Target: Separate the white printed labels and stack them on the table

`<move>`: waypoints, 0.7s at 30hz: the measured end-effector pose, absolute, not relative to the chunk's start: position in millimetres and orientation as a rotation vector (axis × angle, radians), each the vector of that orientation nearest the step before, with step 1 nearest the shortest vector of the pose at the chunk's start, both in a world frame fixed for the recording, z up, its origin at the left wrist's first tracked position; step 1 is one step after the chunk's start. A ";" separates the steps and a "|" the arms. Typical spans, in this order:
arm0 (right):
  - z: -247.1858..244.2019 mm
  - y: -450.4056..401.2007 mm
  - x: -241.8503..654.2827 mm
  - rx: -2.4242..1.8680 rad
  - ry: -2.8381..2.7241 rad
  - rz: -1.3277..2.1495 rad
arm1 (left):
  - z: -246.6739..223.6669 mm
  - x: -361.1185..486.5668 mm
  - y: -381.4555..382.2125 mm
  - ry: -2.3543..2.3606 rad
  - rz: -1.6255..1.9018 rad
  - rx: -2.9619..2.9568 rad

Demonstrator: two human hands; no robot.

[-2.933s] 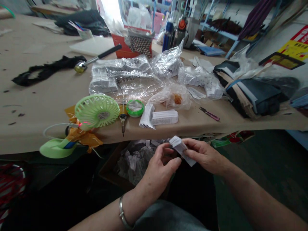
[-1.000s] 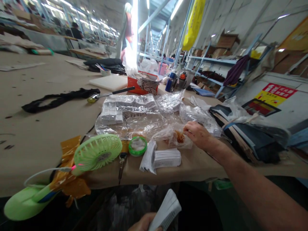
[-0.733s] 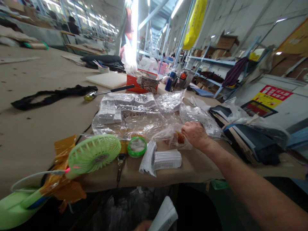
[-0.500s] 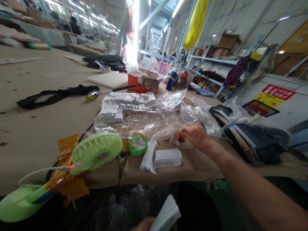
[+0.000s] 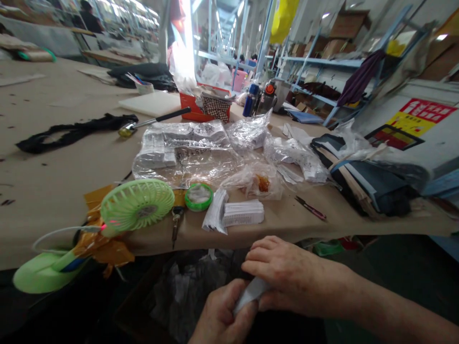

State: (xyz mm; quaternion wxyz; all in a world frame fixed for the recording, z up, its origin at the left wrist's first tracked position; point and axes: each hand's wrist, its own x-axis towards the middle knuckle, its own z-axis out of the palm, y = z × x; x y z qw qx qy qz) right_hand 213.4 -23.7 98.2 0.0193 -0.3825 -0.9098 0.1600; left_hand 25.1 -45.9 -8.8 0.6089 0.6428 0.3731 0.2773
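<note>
My left hand [image 5: 224,313] grips a bundle of white paper labels [image 5: 253,294] below the table's front edge. Over the far end of that bundle lies my right hand [image 5: 283,272], its fingers closed round it; anything else in those fingers is hidden. On the table just beyond, two stacks of printed white labels [image 5: 244,213] lie side by side. Behind them is a crumpled clear plastic bag [image 5: 247,180] with orange-brown bands [image 5: 263,183] inside. A green round tub [image 5: 199,197] with white filling sits left of the stacks. Pink-handled snips [image 5: 311,209] lie to the right.
A light-green fan [image 5: 138,205], taped at the table edge, stands left beside an awl-like tool [image 5: 175,224]. Plastic-wrapped label packs [image 5: 186,143] cover the middle. A hammer [image 5: 154,122], an orange box [image 5: 190,105] and bottles [image 5: 251,100] are behind; dark folded material [image 5: 373,177] lies right.
My right hand has left the bag of orange-brown bands and come down to the label bundle in my left hand. The snips have come into sight. The view has shifted slightly.
</note>
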 end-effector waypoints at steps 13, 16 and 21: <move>84.8 -8.0 309.4 -1.519 -2.321 0.518 | 26.8 59.3 -40.0 1.052 0.701 1.542; 76.1 17.6 341.3 -1.614 -2.197 0.493 | 21.5 48.2 -44.5 1.071 0.680 1.602; 60.2 45.4 351.0 -1.644 -2.271 0.512 | 4.3 20.2 -59.3 1.128 0.572 1.713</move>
